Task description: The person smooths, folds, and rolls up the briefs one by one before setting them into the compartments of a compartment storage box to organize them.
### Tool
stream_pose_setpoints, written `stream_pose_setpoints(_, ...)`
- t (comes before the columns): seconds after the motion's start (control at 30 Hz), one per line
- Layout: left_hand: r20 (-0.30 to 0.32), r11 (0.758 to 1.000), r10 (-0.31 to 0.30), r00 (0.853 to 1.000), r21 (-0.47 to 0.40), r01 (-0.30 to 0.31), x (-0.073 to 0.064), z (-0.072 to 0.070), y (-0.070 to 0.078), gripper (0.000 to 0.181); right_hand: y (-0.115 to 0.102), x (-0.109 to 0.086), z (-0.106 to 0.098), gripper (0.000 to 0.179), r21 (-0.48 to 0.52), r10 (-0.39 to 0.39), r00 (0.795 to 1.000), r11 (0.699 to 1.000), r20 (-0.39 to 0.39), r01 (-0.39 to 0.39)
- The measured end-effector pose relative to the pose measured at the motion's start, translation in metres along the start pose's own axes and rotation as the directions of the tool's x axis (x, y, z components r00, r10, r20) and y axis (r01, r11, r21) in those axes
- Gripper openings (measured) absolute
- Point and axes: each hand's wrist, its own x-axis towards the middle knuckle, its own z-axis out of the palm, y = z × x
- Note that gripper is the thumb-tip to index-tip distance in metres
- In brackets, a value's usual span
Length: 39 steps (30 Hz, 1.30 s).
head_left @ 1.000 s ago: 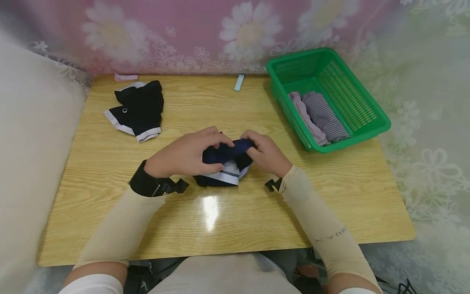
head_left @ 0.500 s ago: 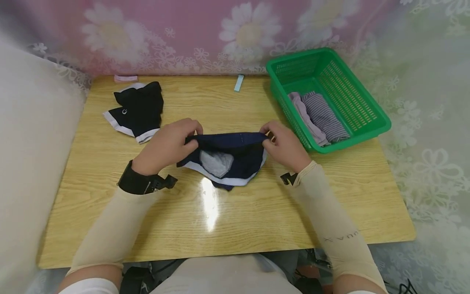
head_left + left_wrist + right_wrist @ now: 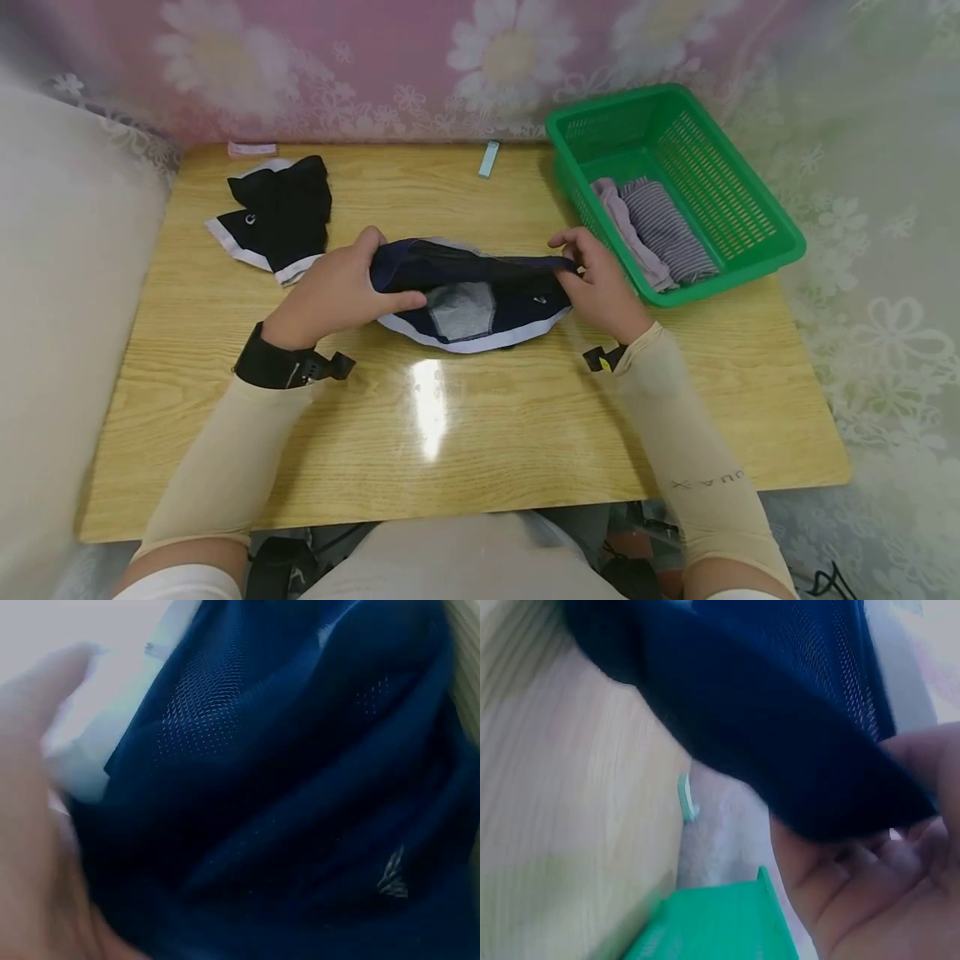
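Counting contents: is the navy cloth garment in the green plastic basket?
No, the left hand and right hand hold the garment outside the basket.

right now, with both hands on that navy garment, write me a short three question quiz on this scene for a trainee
1. True or false: the striped cloth lies inside the green basket.
2. In the head view, what colour is the patch on the navy garment? A) red B) grey C) yellow
3. Which of the person's hands is nearer the black garment?

Key: 1. True. 2. B. 3. The left hand.
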Motion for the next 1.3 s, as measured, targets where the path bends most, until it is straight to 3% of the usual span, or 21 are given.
stream_pose_setpoints(0.07, -0.016, 0.998, -0.009, 1.000, 0.054, 0.010, 0.001, 0.000, -0.003, 0.052, 0.000, -0.001, -0.005, 0.020, -0.023, 0.006, 1.000, 1.000, -0.004, -0.006)
stream_pose_setpoints(0.17, -0.061, 0.997, 0.061, 0.996, 0.060, -0.058, 0.002, -0.002, -0.011, 0.039, 0.003, -0.002, -0.013, 0.021, -0.022, 0.037, 0.999, 0.999, -0.010, -0.037)
stream_pose_setpoints(0.3, -0.134, 0.991, 0.134, 0.982, -0.002, -0.136, 0.000, -0.010, -0.017, 0.038, 0.002, -0.003, -0.021, 0.024, -0.039, 0.043, 0.997, 0.998, -0.061, -0.046)
stream_pose_setpoints(0.37, -0.175, 0.989, 0.137, 0.975, -0.036, -0.146, -0.002, -0.014, -0.017, 0.036, 0.000, -0.004, -0.025, 0.025, -0.078, 0.023, 0.994, 0.996, -0.103, -0.031)
stream_pose_setpoints(0.5, -0.226, 0.975, 0.117, 0.967, -0.161, -0.155, -0.004, -0.018, -0.016, 0.030, 0.000, -0.005, -0.028, 0.030, -0.046, -0.018, 0.993, 0.999, -0.118, 0.012)
stream_pose_setpoints(0.57, -0.216, 0.959, 0.113, 0.970, -0.231, -0.163, -0.006, -0.019, -0.015, 0.023, 0.001, -0.005, -0.029, 0.031, 0.037, -0.042, 0.993, 0.998, -0.109, 0.047)
stream_pose_setpoints(0.63, -0.168, 0.934, 0.116, 0.979, -0.316, -0.165, -0.008, -0.022, -0.015, 0.022, 0.000, -0.006, -0.030, 0.037, 0.170, -0.061, 0.994, 0.982, -0.090, 0.076)
stream_pose_setpoints(0.73, -0.060, 0.890, 0.130, 0.990, -0.434, -0.143, -0.012, -0.026, -0.017, 0.048, 0.000, -0.008, -0.035, 0.058, 0.316, -0.080, 0.996, 0.945, -0.033, 0.087)
stream_pose_setpoints(0.8, -0.008, 0.871, 0.138, 0.990, -0.475, -0.125, -0.013, -0.029, -0.019, 0.061, 0.000, -0.008, -0.039, 0.065, 0.339, -0.090, 0.996, 0.937, 0.000, 0.084)
stream_pose_setpoints(0.9, -0.001, 0.878, 0.147, 0.989, -0.460, -0.131, -0.015, -0.031, -0.020, 0.063, 0.001, -0.010, -0.046, 0.053, 0.270, -0.101, 0.995, 0.958, -0.004, 0.098)
stream_pose_setpoints(1.0, -0.017, 0.889, 0.161, 0.987, -0.431, -0.152, -0.013, -0.032, -0.020, 0.053, 0.002, -0.009, -0.046, 0.034, 0.143, -0.118, 0.993, 0.983, -0.005, 0.118)
stream_pose_setpoints(1.1, 0.005, 0.905, 0.188, 0.982, -0.388, -0.171, -0.010, -0.030, -0.018, 0.036, 0.003, -0.005, -0.031, 0.039, -0.014, -0.099, 0.984, 0.995, 0.146, 0.102)
stream_pose_setpoints(1.2, 0.056, 0.925, 0.199, 0.978, -0.340, -0.168, -0.006, -0.026, -0.017, 0.019, 0.008, 0.002, 0.001, 0.061, -0.224, -0.071, 0.930, 0.961, 0.361, 0.160)
stream_pose_setpoints(1.27, 0.064, 0.944, 0.195, 0.979, -0.285, -0.169, -0.005, -0.022, -0.017, 0.013, 0.014, 0.005, 0.023, 0.061, -0.337, -0.072, 0.889, 0.909, 0.452, 0.245)
stream_pose_setpoints(1.3, 0.059, 0.950, 0.193, 0.980, -0.260, -0.171, -0.004, -0.020, -0.017, 0.012, 0.017, 0.005, 0.033, 0.057, -0.378, -0.079, 0.879, 0.882, 0.470, 0.281)
